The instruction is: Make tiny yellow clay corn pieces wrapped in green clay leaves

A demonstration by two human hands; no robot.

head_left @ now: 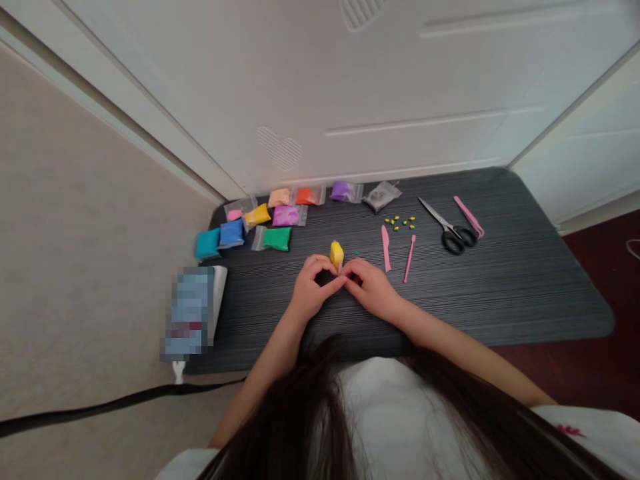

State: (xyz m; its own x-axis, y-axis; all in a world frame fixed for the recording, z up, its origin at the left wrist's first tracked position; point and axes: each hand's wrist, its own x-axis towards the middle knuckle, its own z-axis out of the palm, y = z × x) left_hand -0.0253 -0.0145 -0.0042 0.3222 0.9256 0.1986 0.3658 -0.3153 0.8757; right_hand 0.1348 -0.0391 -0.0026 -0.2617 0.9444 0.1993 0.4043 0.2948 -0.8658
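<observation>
A small bag of yellow modelling clay point(337, 253) points away from me, just beyond my fingertips at the middle of the table. Its see-through plastic end is pinched between my left hand point(313, 283) and my right hand point(369, 285), whose thumbs and fingers meet there. Both hands are closed, and the fingers partly hide the plastic. A tiny green bit point(357, 253) lies just beyond my right hand. Farther right are a pink plastic knife point(385, 247), a thin pink modelling tool point(409, 259) and several small yellow-green clay pieces point(397, 221).
Bags of coloured clay, among them a green bag point(277, 239) and a purple bag point(342, 192), lie at the back left. A grey bag point(383, 195), scissors point(449, 228) and pink tweezers point(469, 217) are toward the right. A blurred-out device point(190, 313) stands at the dark table's point(525, 287) left edge.
</observation>
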